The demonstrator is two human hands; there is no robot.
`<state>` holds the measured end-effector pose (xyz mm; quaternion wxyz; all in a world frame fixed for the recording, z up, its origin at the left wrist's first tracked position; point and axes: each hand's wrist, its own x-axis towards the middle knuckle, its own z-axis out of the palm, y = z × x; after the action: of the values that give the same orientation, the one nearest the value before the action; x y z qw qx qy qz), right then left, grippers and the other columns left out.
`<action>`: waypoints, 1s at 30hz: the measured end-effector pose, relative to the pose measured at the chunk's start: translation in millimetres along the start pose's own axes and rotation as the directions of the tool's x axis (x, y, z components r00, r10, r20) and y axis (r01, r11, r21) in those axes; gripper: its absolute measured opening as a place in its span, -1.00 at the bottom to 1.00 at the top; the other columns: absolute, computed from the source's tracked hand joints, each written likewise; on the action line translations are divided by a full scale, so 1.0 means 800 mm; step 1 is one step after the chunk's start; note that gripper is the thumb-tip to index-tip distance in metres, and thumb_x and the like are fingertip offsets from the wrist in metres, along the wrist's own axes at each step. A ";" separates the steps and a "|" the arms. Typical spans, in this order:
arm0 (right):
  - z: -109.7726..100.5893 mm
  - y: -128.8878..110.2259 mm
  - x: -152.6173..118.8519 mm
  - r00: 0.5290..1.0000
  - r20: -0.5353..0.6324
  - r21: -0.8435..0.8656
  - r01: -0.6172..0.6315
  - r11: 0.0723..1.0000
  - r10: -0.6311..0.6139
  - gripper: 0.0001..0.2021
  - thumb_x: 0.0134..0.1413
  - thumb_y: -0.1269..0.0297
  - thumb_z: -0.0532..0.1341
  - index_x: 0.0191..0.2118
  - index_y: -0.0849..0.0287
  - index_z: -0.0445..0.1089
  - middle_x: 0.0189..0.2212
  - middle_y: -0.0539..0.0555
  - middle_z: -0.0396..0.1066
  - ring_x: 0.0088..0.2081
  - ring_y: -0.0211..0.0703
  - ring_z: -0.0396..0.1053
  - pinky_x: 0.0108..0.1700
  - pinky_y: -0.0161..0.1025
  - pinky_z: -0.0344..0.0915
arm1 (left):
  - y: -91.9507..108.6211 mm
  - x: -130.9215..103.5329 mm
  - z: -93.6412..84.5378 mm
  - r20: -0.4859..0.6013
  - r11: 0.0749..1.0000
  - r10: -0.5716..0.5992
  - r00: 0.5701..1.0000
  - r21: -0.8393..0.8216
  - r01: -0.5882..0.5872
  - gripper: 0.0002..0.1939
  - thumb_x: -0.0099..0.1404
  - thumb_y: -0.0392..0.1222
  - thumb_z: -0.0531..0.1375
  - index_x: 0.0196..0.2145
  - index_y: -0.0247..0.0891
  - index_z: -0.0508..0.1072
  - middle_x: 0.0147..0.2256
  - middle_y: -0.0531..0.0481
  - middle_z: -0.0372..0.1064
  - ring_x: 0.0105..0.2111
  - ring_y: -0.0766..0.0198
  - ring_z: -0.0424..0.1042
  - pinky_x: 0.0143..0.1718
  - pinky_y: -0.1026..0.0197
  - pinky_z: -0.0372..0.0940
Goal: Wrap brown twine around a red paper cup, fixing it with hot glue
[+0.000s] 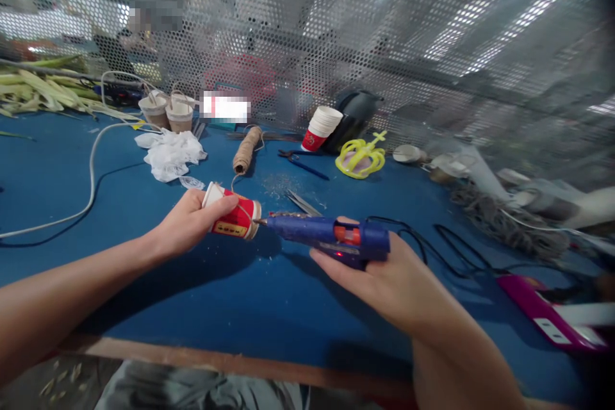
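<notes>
My left hand (192, 218) is closed around a red and white paper cup (234, 216), tipped on its side above the blue table. A strand of twine runs from the cup to a twine roll (246, 152) behind it. My right hand (369, 269) grips a blue glue gun (317, 234), its small red light lit. The nozzle is at the cup's base end; whether it touches is too small to tell. Scissors (303, 202) lie just behind the gun.
White gloves (172, 152) and two twine-wrapped cups (179, 113) stand back left. Behind are pliers (305, 165), stacked cups (321, 128) and a yellow crown (360, 158). A pink power strip (548, 311) and cables lie right. A perforated metal screen (288, 32) borders the table.
</notes>
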<state>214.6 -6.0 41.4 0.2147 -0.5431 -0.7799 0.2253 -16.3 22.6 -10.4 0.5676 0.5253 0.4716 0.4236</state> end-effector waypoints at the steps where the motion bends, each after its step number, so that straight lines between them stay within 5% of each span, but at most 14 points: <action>1: 0.000 0.000 0.000 1.000 -0.003 0.000 0.002 1.000 -0.002 -0.86 -0.14 0.20 0.19 -0.57 0.12 0.30 -0.65 -0.08 0.30 -0.59 -0.26 0.23 -0.51 -0.34 0.26 | 0.000 0.000 0.000 0.005 1.000 0.001 1.000 0.008 -0.001 -0.67 0.09 0.00 0.15 -0.54 -0.37 0.43 -0.59 0.07 0.36 -0.58 0.40 0.25 -0.52 0.36 0.12; 14: 0.001 0.001 -0.004 1.000 -0.009 -0.008 0.022 1.000 -0.022 -0.83 -0.09 0.17 0.17 -0.55 0.13 0.25 -0.65 -0.09 0.21 -0.59 -0.29 0.18 -0.52 -0.36 0.20 | 0.001 -0.001 0.001 0.000 0.996 0.051 0.999 0.070 -0.051 -0.67 0.10 -0.01 0.13 -0.53 -0.36 0.47 -0.56 0.03 0.41 -0.55 0.35 0.31 -0.47 0.34 0.21; 23: 0.000 0.001 -0.006 1.000 0.016 -0.042 0.003 0.999 -0.002 -0.82 -0.10 0.17 0.16 -0.56 0.12 0.22 -0.67 -0.09 0.17 -0.60 -0.29 0.15 -0.56 -0.36 0.18 | -0.002 -0.005 0.000 0.027 0.954 0.158 0.987 0.255 -0.160 -0.65 0.16 -0.04 0.07 -0.50 -0.38 0.48 -0.57 0.02 0.37 -0.56 0.34 0.26 -0.50 0.33 0.17; 30: 0.000 0.002 -0.004 0.999 -0.042 -0.061 0.010 0.998 -0.013 -0.83 -0.10 0.16 0.15 -0.54 0.13 0.26 -0.64 -0.07 0.23 -0.57 -0.27 0.18 -0.52 -0.34 0.21 | -0.001 -0.008 0.001 0.076 0.891 0.259 0.963 0.366 -0.268 -0.65 0.18 -0.06 0.04 -0.57 -0.35 0.41 -0.64 0.09 0.19 -0.62 0.40 0.10 -0.59 0.35 0.05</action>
<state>216.8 -8.4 40.5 0.2159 -0.5496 -0.7847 0.1886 -17.0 15.9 -10.9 0.4008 0.6878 0.4606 0.3927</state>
